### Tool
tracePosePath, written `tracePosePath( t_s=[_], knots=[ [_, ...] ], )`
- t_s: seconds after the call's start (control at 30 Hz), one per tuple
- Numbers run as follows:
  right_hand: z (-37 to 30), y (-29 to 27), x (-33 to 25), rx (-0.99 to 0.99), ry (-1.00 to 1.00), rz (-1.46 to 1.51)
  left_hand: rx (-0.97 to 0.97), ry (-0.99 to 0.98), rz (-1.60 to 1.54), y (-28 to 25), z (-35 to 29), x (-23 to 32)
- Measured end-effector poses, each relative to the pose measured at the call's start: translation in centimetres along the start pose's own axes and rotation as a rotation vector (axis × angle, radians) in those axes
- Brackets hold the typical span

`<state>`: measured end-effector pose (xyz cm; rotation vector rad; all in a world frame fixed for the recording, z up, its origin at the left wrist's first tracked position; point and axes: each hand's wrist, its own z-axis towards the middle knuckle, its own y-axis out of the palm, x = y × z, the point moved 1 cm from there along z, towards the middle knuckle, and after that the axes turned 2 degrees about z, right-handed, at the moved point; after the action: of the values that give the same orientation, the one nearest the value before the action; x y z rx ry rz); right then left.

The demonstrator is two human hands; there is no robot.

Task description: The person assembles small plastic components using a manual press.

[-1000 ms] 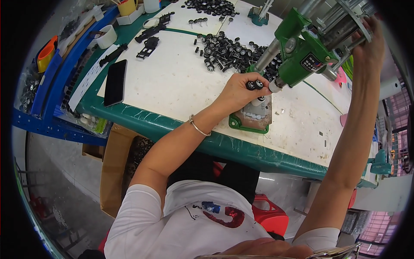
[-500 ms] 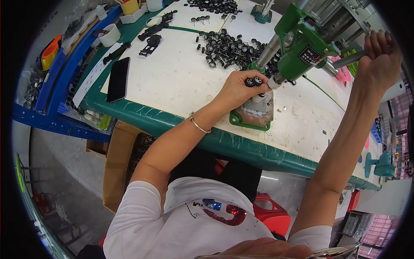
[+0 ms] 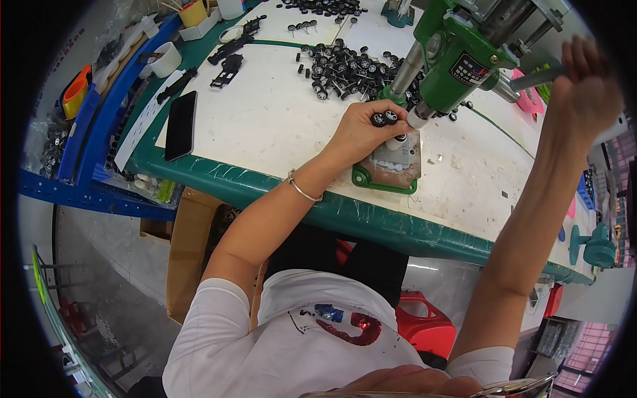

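Observation:
My left hand (image 3: 358,132) pinches small black toy wheels (image 3: 384,118) with silver hubs, just left of the green hand press (image 3: 458,63). Right beside its fingertips is the pale tip of the ram (image 3: 418,118). Below the fingers a white holder (image 3: 396,143) stands on the press's base plate (image 3: 391,174), with another dark wheel at its top, partly covered by the fingers. Up at the right, my right hand (image 3: 587,93) is wrapped round the press's grey lever (image 3: 539,77); motion smears its fingers a little.
A heap of black wheels on axles (image 3: 352,69) lies behind the press. Black toy chassis parts (image 3: 229,69) and a phone (image 3: 181,126) lie to the left. A blue rack (image 3: 93,192) borders the table's left end. The green padded edge (image 3: 259,189) runs in front of me.
The whole view has shifted slightly. My left hand keeps its pinch beside the ram, and my right hand stays on the lever, now more blurred.

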<state>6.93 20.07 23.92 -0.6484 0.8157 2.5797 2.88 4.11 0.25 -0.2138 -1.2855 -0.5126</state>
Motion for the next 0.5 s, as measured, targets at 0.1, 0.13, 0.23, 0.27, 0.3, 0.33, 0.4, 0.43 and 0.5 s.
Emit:
tracePosePath(
  t_s=[0.1, 0.13, 0.23, 0.27, 0.3, 0.33, 0.4, 0.43, 0.5],
  knots=[
    [0.3, -3.0, -0.8, -0.788, 0.064, 0.427, 0.001, 0.042, 0.038, 0.2, 0.0, 0.1],
    [-1.5, -1.8, -1.1, -0.499, -0.089, 0.244, 0.006, 0.064, 0.035, 0.2, 0.0, -0.2],
    [-2.2, -1.4, -1.1, -0.307, -0.244, 0.138, -0.007, 0.038, -0.015, -0.1, 0.0, -0.5],
    [-2.2, -1.2, -1.1, -0.269, -0.179, 0.147, -0.022, -0.023, -0.066, 0.0, -0.1, -0.5],
    [-2.1, -1.0, -1.0, -0.233, -0.113, 0.156, -0.009, -0.015, -0.063, 0.0, -0.2, -0.3],
    [-1.8, -0.7, -1.0, -0.242, -0.112, 0.169, -0.042, -0.042, -0.045, 0.1, -0.2, -0.1],
    [-1.2, -0.1, -0.8, -0.227, -0.057, 0.129, -0.050, -0.013, -0.029, 0.3, -0.2, 0.1],
    [-0.8, 0.2, -0.5, -0.220, -0.029, 0.109, -0.035, -0.007, -0.027, 0.3, 0.0, 0.0],
    [0.3, 0.1, -0.1, -0.200, 0.029, 0.058, -0.034, 0.018, -0.062, 0.3, 0.1, 0.0]
  ],
)
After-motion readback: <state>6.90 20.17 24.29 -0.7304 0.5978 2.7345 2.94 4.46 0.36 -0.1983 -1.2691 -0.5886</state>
